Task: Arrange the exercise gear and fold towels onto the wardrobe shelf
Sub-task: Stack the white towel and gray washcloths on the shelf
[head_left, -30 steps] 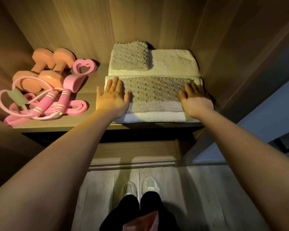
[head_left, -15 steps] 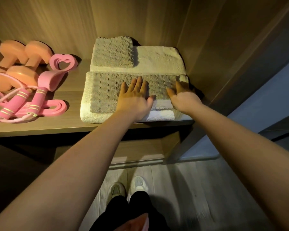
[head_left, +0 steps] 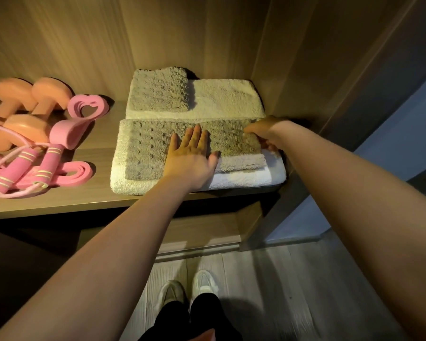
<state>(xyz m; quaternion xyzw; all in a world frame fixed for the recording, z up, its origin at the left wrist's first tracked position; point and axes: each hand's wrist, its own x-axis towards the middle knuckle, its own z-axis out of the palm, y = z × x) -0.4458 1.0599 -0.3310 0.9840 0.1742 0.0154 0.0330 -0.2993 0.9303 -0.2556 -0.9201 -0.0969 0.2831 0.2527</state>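
On the wooden wardrobe shelf (head_left: 59, 199) a folded grey towel (head_left: 148, 148) lies on a folded white towel (head_left: 244, 179) at the front. My left hand (head_left: 190, 156) presses flat on the grey towel's middle, fingers straight. At that towel's right end my right hand (head_left: 263, 132) pinches the edge, thumb on top and fingers tucked underneath. Behind lies a cream towel (head_left: 224, 97) with a small grey towel (head_left: 158, 89) on its left half. Left on the shelf are orange dumbbells (head_left: 22, 94), a pink skipping rope (head_left: 49, 158) and a pink band (head_left: 76, 172).
A pink heart-shaped loop (head_left: 87, 107) lies between the dumbbells and the towels. The wardrobe's side wall (head_left: 305, 82) stands close against the towels on the right. A lower shelf and grey plank floor (head_left: 280, 291) lie below, with my shoes on the floor.
My right hand has left the top of the grey towel and taken hold of its right edge. My left hand came from the towel's left end to its middle, still flat.
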